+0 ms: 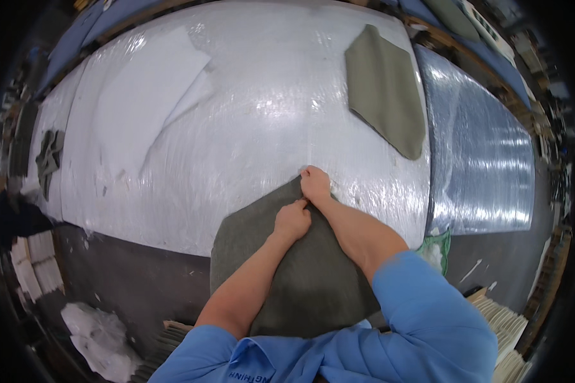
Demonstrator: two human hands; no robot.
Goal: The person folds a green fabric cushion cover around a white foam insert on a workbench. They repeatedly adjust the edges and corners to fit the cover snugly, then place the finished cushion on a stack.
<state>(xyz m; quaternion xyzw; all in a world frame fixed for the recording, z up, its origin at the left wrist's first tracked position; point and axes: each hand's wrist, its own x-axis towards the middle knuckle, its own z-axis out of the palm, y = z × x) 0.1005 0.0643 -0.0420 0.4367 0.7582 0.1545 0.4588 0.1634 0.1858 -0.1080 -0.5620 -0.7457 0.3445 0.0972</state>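
Note:
A dark grey-green sheet of fabric or foam (306, 274) hangs in front of me, its far corner resting over the edge of a wide plastic-wrapped surface (255, 147). At that far corner my right hand (315, 184) is closed on the sheet's edge. Just nearer and to the left, my left hand (292, 221) is also closed, its fingers pinching the same sheet close to the right hand. Whether anything small sits between the fingers cannot be made out.
An olive cut piece (386, 92) lies on the wrapped surface at far right, a white sheet (150, 96) at far left. A blue wrapped stack (479, 147) stands to the right. On the floor at lower left is a white plastic bag (101, 341); stacked sheets (501, 325) stand at lower right.

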